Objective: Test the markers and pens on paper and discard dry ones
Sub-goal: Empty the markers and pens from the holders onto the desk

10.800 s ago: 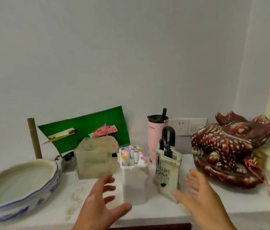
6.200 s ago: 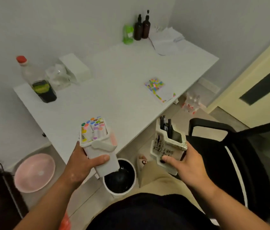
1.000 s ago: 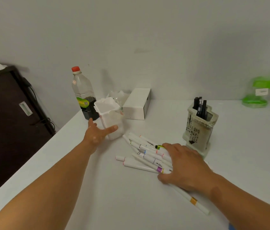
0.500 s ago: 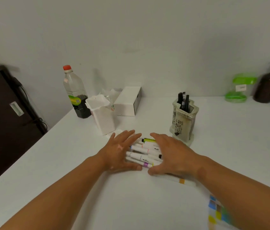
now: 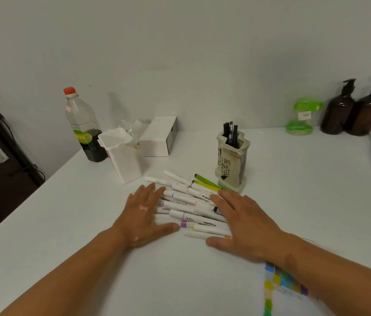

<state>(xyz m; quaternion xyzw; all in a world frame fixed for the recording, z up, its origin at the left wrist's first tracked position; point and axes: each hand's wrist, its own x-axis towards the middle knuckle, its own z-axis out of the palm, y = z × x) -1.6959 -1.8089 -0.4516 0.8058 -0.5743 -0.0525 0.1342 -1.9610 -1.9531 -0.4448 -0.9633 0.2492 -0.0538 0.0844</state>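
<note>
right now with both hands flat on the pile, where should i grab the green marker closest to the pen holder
Probably pinch the green marker at its far-left end, from above with the right hand. It lies flat at the far edge of the pile, nothing on top; that end is free, while the other nears the pen holder.
</note>
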